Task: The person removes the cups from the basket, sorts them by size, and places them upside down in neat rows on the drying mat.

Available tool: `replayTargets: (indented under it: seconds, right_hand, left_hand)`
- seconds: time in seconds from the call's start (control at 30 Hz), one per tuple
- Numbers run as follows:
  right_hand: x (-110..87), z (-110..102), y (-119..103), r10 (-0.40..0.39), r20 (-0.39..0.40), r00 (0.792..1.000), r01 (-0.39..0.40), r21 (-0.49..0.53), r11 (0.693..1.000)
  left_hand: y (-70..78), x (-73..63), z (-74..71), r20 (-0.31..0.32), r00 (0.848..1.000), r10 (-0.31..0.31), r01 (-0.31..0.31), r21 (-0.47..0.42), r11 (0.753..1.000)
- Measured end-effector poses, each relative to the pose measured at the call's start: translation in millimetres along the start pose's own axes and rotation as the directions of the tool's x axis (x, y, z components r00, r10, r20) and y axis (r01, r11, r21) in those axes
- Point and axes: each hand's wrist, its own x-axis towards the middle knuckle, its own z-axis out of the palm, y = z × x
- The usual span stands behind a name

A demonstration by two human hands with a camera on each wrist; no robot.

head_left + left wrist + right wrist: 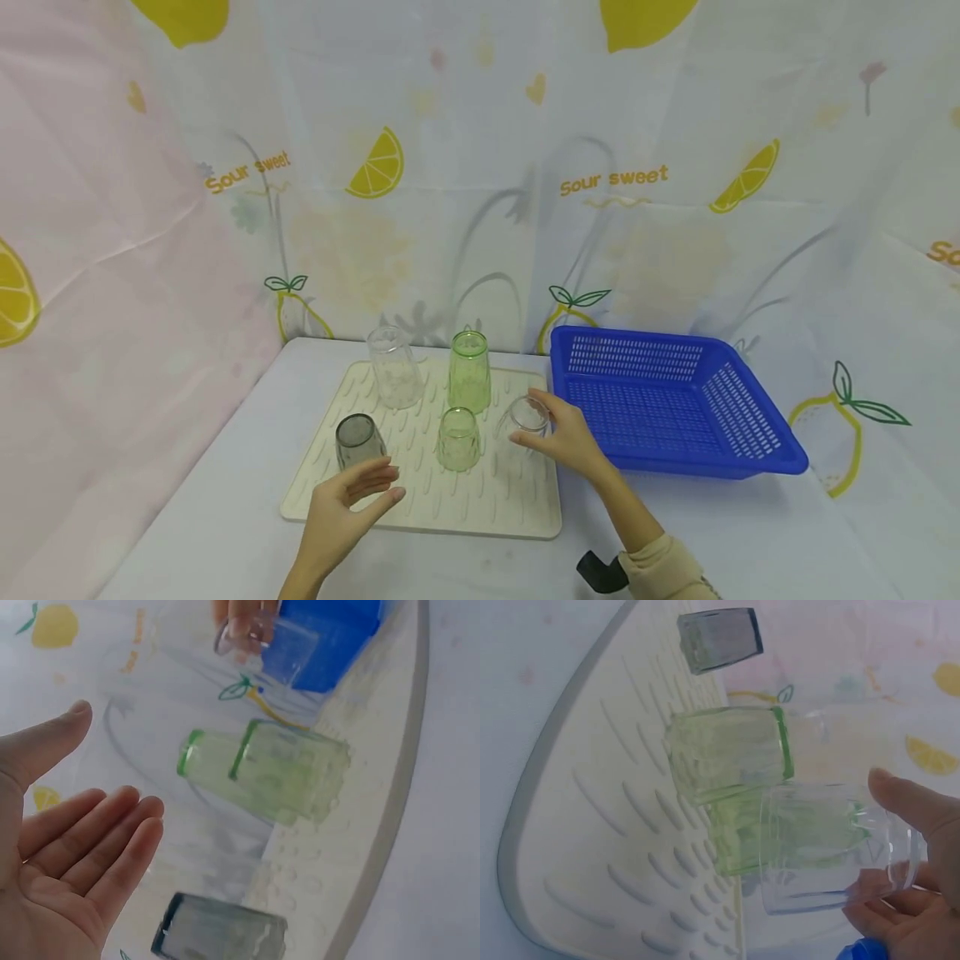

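My right hand [570, 435] holds a short clear glass [817, 851] near its rim, thumb on one side and fingers on the other, over the right part of the cream ridged drying mat [517, 504]. My left hand [341, 510] holds nothing; its thumb and fingers are spread in front of a short grey glass [357, 435]. That glass stands on the mat's left part. A short green glass [458, 442] stands between the two hands. Behind it are a taller green glass [469, 382] and, to the left, a tall clear glass [396, 373].
A blue plastic basket [731, 463] with slotted walls sits right of the mat, close behind my right hand. White cloth [225, 475] covers the table. A lemon-printed curtain [465, 208] hangs at the back. Some black object [600, 573] lies by my right sleeve.
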Motion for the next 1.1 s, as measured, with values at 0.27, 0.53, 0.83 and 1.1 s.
replayTargets:
  seconds: [0.27,0.53,0.83,1.1]
  right_hand:
    - [-1.1,2.8,-1.9,0.004,-0.033,0.999,-0.005,-0.010,1.000]
    - [-2.6,13.2,0.1,-0.009,-0.070,0.998,0.007,-0.022,1.000]
    - [-7.3,26.3,-1.5,-0.023,-0.064,0.998,0.018,-0.093,0.996]
    - [-8.6,31.2,-1.9,0.032,-0.070,0.997,-0.038,-0.092,0.995]
  left_hand:
    - [-19.9,-19.7,-28.7,-0.187,0.980,-0.068,0.100,0.168,0.981]
    - [-42.3,-31.6,-44.9,-0.352,0.930,-0.110,0.201,0.235,0.951]
    - [-61.4,-41.0,-59.2,-0.467,0.874,-0.133,0.319,0.347,0.882]
    - [-69.5,-44.2,-73.6,-0.371,0.875,-0.310,0.458,0.433,0.776]
